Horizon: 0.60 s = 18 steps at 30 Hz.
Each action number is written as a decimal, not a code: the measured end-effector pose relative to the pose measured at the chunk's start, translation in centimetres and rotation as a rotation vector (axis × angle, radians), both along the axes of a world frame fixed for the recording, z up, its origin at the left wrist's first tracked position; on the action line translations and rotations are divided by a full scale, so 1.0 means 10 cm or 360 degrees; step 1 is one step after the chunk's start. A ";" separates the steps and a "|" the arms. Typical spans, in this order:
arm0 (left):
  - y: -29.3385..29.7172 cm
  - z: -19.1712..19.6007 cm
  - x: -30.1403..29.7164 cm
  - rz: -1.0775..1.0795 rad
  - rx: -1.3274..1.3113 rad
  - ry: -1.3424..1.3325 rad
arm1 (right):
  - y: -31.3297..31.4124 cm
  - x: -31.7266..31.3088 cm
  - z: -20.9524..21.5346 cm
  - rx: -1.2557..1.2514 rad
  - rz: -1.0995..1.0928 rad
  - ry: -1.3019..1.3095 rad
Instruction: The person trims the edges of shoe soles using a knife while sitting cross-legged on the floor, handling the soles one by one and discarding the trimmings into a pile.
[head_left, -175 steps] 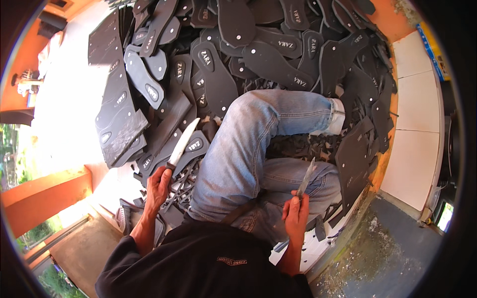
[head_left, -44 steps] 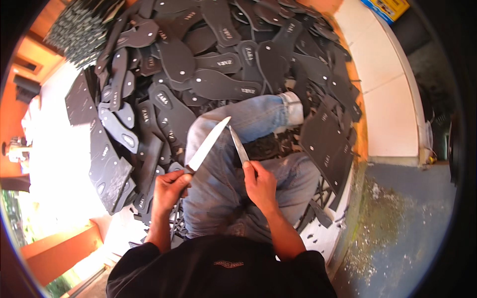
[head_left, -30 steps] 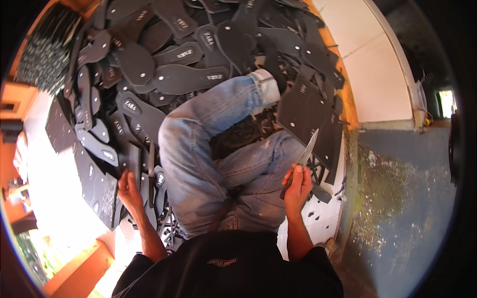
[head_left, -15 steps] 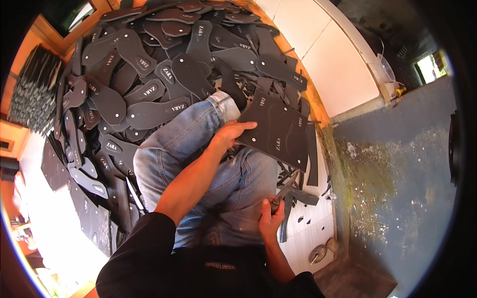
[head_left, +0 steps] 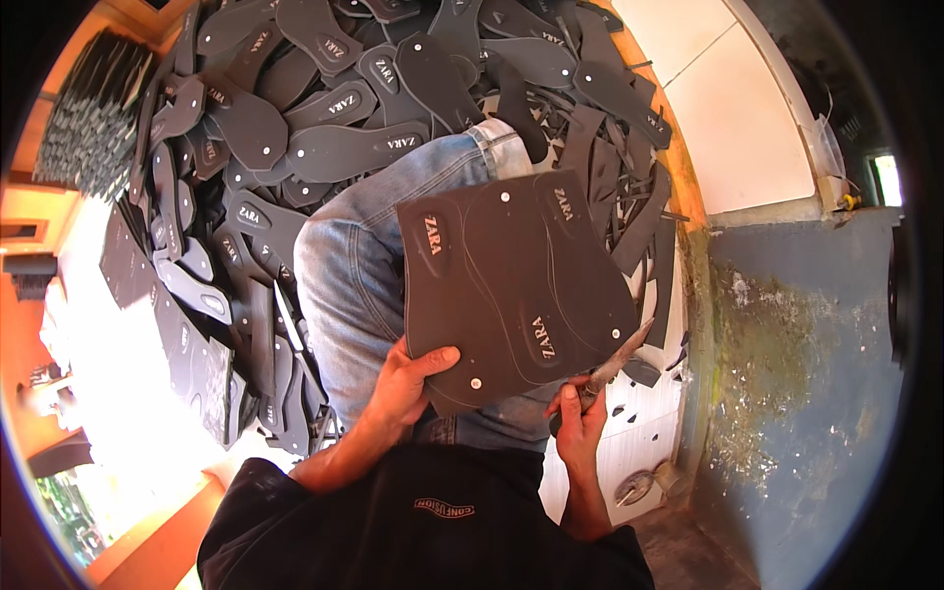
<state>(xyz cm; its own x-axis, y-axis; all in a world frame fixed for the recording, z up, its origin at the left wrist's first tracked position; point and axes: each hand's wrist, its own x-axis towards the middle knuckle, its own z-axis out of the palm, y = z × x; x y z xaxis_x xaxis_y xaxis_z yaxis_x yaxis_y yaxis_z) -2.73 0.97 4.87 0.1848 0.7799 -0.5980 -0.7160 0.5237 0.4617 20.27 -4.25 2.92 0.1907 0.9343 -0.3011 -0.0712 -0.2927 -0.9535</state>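
A black foam sheet (head_left: 492,285), printed with sandal sole outlines and small white dots, is tilted above my lap. My left hand (head_left: 405,385) grips its lower left edge, thumb on top. My right hand (head_left: 580,418) is closed round the handle of a knife (head_left: 618,364), whose worn blade points up and to the right, close to the sheet's lower right corner. Whether the blade touches the sheet I cannot tell. Beyond my knee lies a large heap of cut black sandal soles (head_left: 359,147).
Dark offcut strips (head_left: 639,211) lie right of my foot. At the left are more printed sheets (head_left: 177,334) and a tall stack of dark sheets (head_left: 93,113). A stained grey wall (head_left: 787,344) bounds the right side. A round metal object (head_left: 634,488) lies on the floor near it.
My left hand has drawn the sheet nearer and turned it over my lap. The knife in my right hand has risen toward the sheet's right corner. The view has shifted.
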 end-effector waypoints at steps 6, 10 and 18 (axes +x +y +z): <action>-0.19 0.12 0.07 0.0222 -0.0117 0.0070 | -0.10 0.08 0.15 -0.0120 0.0250 -0.0302; -0.15 0.14 0.11 0.0294 -0.0117 0.0124 | -0.13 0.05 0.19 -0.0274 0.0309 -0.0197; -0.13 0.18 0.31 0.0352 -0.0199 0.0195 | -0.25 -0.01 0.21 -0.0485 0.0526 -0.0451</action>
<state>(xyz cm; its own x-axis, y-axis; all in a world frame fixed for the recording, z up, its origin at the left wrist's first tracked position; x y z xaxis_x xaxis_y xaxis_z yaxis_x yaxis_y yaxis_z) 0.39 -0.34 6.68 -0.0613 0.7118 -0.6997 -0.7621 0.4193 0.4933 20.21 -6.70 5.04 0.0139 0.8365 -0.5478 0.3200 -0.5228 -0.7901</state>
